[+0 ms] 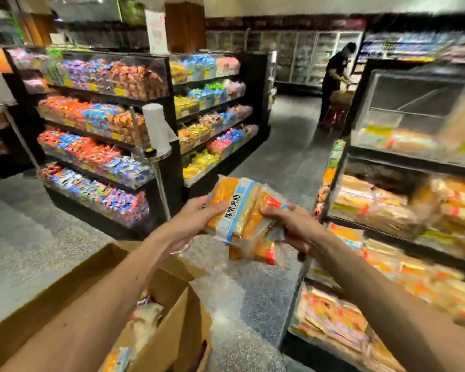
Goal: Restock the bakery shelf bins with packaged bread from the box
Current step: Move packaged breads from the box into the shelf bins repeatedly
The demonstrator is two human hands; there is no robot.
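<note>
Both my hands hold a small stack of packaged bread (239, 210), orange-and-white wrappers with a blue-edged label, at chest height over the aisle floor. My left hand (196, 218) grips the stack's left side with the thumb on top. My right hand (293, 224) grips its right side, fingers curled round the lower packs. Below my left forearm stands the open cardboard box (97, 277), with more wrapped bread visible inside. The bakery shelf bins (403, 210) rise on the right, blurred, holding many bread packs.
A black candy shelf unit (134, 135) with clear bins stands across the aisle ahead, a roll of bags (156, 127) on a pole at its corner. A person in dark clothes (336, 73) stands far back by the coolers. Grey speckled floor (266, 162) runs between the shelves.
</note>
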